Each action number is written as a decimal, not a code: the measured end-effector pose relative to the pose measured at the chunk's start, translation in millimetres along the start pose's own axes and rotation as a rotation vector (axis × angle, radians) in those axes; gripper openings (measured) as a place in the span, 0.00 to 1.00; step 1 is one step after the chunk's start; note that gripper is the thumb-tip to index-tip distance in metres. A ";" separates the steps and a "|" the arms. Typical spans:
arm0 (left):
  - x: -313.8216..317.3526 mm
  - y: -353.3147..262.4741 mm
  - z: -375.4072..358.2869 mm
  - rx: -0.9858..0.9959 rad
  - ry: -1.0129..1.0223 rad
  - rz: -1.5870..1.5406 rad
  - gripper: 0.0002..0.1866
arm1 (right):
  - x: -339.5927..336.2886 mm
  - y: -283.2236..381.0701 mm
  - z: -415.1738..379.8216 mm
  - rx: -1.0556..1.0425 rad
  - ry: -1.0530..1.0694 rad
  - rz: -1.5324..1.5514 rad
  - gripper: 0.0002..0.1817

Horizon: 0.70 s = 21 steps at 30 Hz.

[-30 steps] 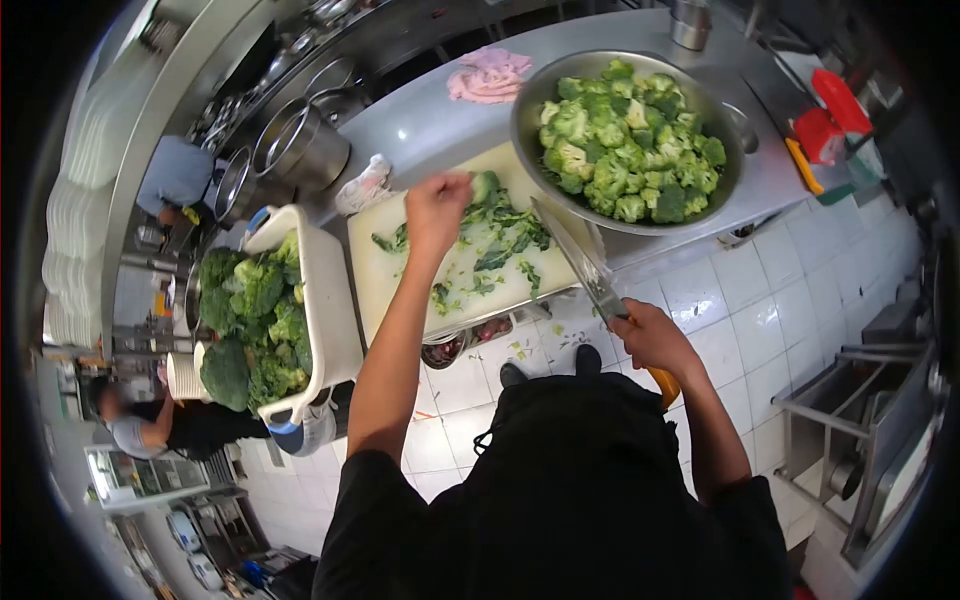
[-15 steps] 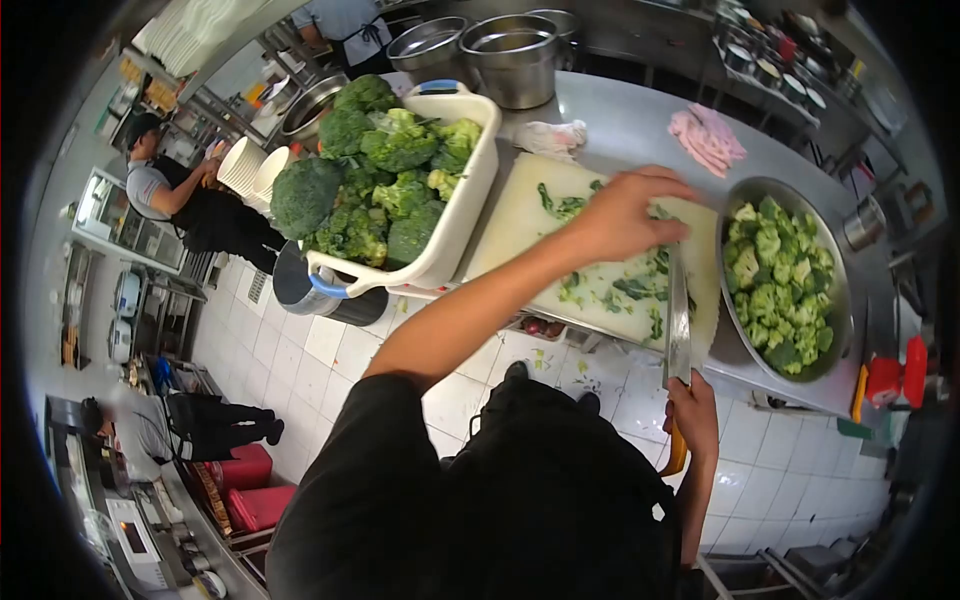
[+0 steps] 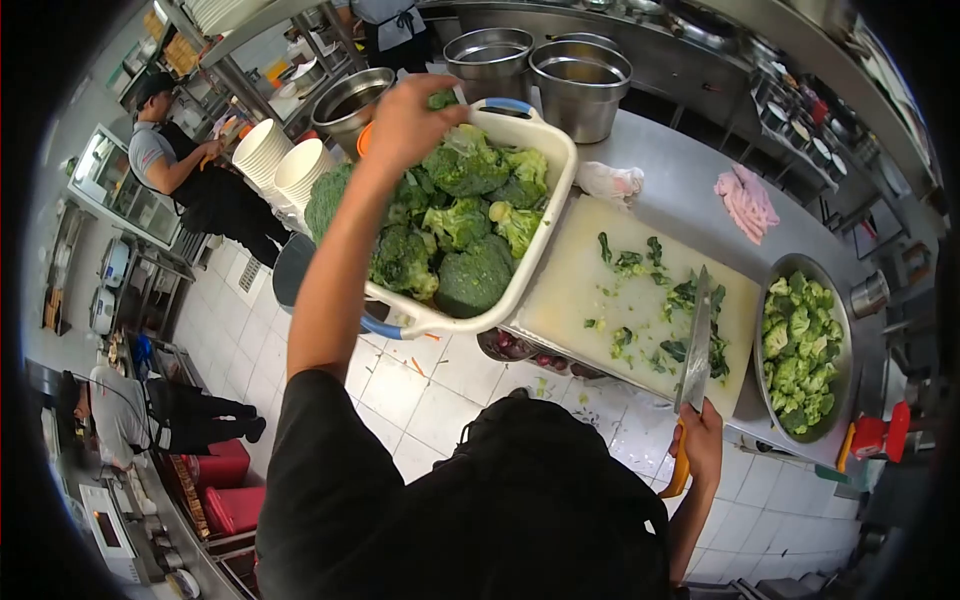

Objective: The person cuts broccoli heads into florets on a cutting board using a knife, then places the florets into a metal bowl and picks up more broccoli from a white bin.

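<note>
My left hand (image 3: 415,125) reaches over the far side of a white basket (image 3: 563,200). Its fingers curl round a broccoli head (image 3: 440,99), mostly hidden by the hand. More green broccoli heads (image 3: 475,275) fill the basket. In my right hand (image 3: 702,440) is the yellow handle of a large knife (image 3: 697,350). The blade points away from me, over the right part of a pale cutting board (image 3: 560,280). Broccoli leaves and scraps (image 3: 628,262) lie scattered across the board, some beside the blade.
A steel bowl (image 3: 845,360) of cut florets stands right of the board. Behind are a pink cloth (image 3: 745,203), a white cloth (image 3: 610,182) and steel pots (image 3: 582,95). A red-topped tool (image 3: 880,437) sits at the right edge. Co-workers (image 3: 175,165) stand at left.
My left hand has moved from the board to a broccoli head in the basket. The knife stays in my right hand over the board. The view has shifted left.
</note>
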<state>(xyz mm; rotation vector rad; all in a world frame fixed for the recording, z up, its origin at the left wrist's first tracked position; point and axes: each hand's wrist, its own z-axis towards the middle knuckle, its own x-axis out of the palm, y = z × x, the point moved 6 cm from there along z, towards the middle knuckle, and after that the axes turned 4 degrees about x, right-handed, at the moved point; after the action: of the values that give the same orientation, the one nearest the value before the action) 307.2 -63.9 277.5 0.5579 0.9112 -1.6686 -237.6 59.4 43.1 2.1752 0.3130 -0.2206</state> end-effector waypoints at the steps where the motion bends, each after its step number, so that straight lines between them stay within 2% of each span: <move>1: -10.7 24.3 5.1 -0.068 0.016 -0.002 0.28 | 3.3 0.3 -2.6 0.004 -0.018 0.006 0.08; 5: -6.2 98.8 17.6 -0.246 0.227 -0.025 0.49 | 17.3 -1.0 -12.0 0.000 -0.038 0.033 0.08; 8: 26.6 125.6 15.3 -0.358 0.355 0.179 0.68 | 28.3 -1.9 -15.0 -0.043 -0.036 0.047 0.08; 9: 29.6 124.3 14.8 -0.483 0.523 0.214 0.79 | 32.5 -2.0 -17.1 -0.039 -0.032 0.056 0.08; 12: 44.2 152.1 15.4 -0.559 0.476 0.225 0.80 | 44.0 2.4 -20.4 -0.027 -0.023 0.080 0.08; 15: 44.3 155.8 17.6 -0.504 0.382 0.392 0.71 | 51.8 0.8 -24.7 -0.016 -0.022 0.096 0.08; 18: 41.8 76.0 13.2 -0.013 0.210 0.399 0.55 | 56.5 -3.0 -23.3 -0.018 -0.021 0.098 0.08; 19: 48.2 43.4 11.3 0.082 0.292 0.286 0.43 | 58.0 -0.9 -24.3 -0.016 -0.018 0.092 0.08; 20: 60.4 19.6 7.5 0.152 0.315 0.228 0.38 | 59.3 1.3 -24.2 -0.015 -0.013 0.087 0.08; 21: 79.8 5.8 6.3 0.307 0.301 0.201 0.35 | 60.0 2.1 -23.4 -0.020 -0.016 0.084 0.08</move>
<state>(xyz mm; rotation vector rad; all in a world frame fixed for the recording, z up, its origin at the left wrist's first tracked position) 290.3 -116.8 219.5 1.0974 0.7821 -1.5733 -178.9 85.9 42.0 2.1603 0.2132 -0.1865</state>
